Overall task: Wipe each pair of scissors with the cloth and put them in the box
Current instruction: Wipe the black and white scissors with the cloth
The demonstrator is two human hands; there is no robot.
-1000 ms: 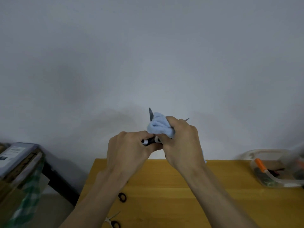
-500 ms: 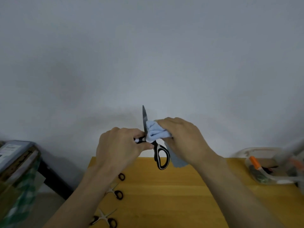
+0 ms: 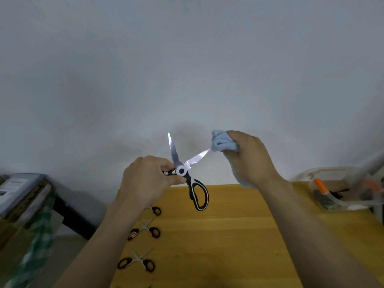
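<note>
1. Left hand [image 3: 145, 181]: its grip is pressed together, fingers & thumb curled round one handle of the large scissors [image 3: 187, 173], just beside the round white pivot. That handle is hidden inside the hand.
2. Right hand [image 3: 247, 159]: its grip is closed on a bunched pale blue cloth [image 3: 223, 142], held up & to the right of the left hand, w/ more cloth hanging below the palm.
3. The scissors are in the air above the desk's [image 3: 228, 235] far edge, blades spread in a V. One blade points nearly straight up; the other slants up-right, its tip touching or just beside the cloth. The free black-and-white handle loop hangs down-right.
4. Key relation: the slanted blade's long axis runs from the pivot straight toward the cloth, so the right hand is nearer the blade tip, the left nearer the pivot.
5. Small scissors [image 3: 136, 260] lie open in a row on the desk's left side, probably unwiped.
6. The clear box [image 3: 340, 190] sits at far right on the desk, well apart from both hands, w/ items inside.
</note>
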